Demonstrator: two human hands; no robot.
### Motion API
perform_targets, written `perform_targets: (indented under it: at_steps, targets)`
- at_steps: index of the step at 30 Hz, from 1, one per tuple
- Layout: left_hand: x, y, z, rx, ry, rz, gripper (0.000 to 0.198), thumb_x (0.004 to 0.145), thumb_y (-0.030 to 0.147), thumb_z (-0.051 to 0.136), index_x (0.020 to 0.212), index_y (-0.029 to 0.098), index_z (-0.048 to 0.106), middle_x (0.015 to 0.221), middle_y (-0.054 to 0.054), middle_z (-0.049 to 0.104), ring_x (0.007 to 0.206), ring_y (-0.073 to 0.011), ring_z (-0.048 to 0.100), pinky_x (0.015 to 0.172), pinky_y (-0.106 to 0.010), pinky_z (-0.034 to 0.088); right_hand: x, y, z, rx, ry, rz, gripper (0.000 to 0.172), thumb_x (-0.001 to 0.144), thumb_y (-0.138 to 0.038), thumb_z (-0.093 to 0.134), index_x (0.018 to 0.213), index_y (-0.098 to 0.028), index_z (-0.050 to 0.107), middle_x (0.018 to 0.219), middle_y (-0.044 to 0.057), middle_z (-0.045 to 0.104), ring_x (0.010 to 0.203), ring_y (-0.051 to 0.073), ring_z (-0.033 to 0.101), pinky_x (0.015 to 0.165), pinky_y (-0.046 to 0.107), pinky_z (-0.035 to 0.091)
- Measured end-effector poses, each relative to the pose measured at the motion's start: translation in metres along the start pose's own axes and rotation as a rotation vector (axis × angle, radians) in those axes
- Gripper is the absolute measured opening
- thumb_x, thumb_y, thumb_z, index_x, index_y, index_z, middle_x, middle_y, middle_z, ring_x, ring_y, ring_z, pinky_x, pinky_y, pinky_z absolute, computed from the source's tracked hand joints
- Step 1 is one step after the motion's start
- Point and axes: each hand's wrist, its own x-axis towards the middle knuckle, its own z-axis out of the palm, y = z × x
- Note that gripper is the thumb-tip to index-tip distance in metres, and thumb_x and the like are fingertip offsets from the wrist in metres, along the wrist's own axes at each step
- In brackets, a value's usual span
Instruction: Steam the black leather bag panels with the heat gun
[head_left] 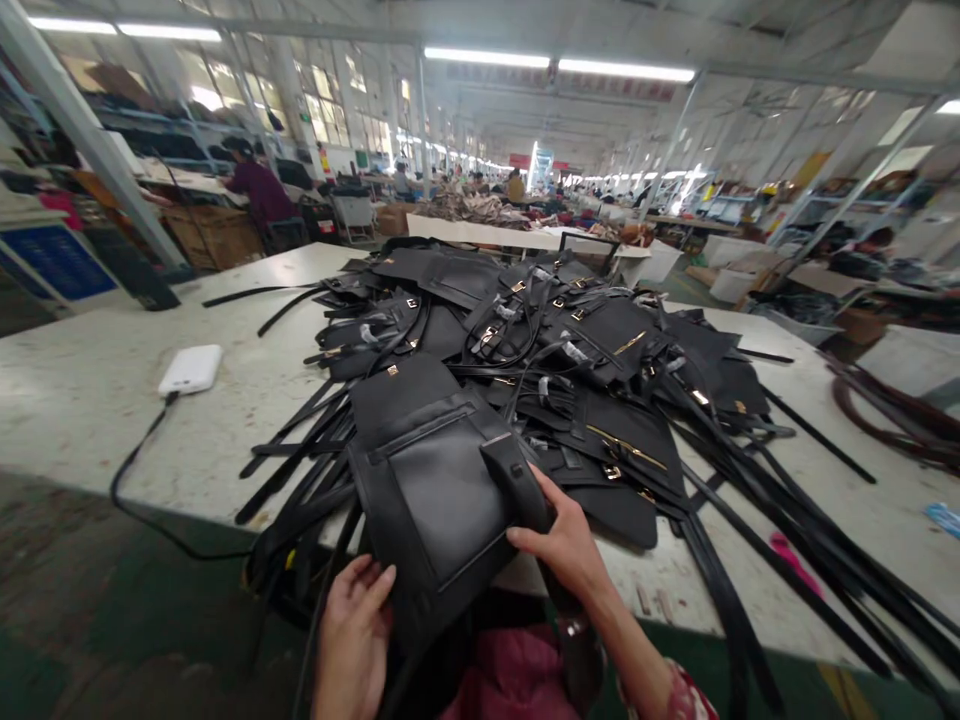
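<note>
A black leather bag piece [457,490] with a large framed panel and a small gold fitting near its top lies tilted at the table's front edge. My right hand [562,540] is closed on a black strap [521,480] at the piece's right side, thumb in front. Beside the lower left edge is my left hand [356,620], its fingers curled near the black leather; whether it grips anything is hidden. Behind the piece spreads a heap of black bag parts [622,340] with gold zips, buckles and long straps.
The pale table [270,370] carries a white power bank [191,370] with a black cable at left. Brown straps [892,410] and a pink item [795,565] lie at right. Beyond sits a person in purple [259,190], near cardboard boxes.
</note>
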Motion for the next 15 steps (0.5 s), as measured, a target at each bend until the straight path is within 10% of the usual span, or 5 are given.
perform_targets:
  at_steps: [5, 15]
  targets:
    - [-0.014, -0.006, -0.003, 0.149, -0.359, -0.279, 0.031, 0.058, 0.037, 0.072, 0.075, 0.015, 0.058, 0.058, 0.0, 0.06, 0.047, -0.0135, 0.054, 0.041, -0.024, 0.043, -0.001, -0.001, 0.0, -0.108, 0.011, 0.025, 0.079, 0.058, -0.018, 0.069, 0.131, -0.017, 0.039, 0.125, 0.006, 0.055, 0.114, 0.024, 0.05, 0.1, 0.036, 0.035]
    - [0.003, 0.001, 0.001, 0.309, -0.346, -0.106, 0.032, 0.063, 0.047, 0.063, 0.066, 0.015, 0.063, 0.061, -0.003, 0.065, 0.059, -0.0199, 0.059, 0.054, -0.028, 0.046, -0.074, -0.044, 0.003, -0.402, -0.456, 0.134, 0.057, 0.055, -0.018, 0.067, 0.109, -0.031, 0.059, 0.073, -0.007, 0.066, 0.056, 0.014, 0.053, 0.05, 0.021, 0.035]
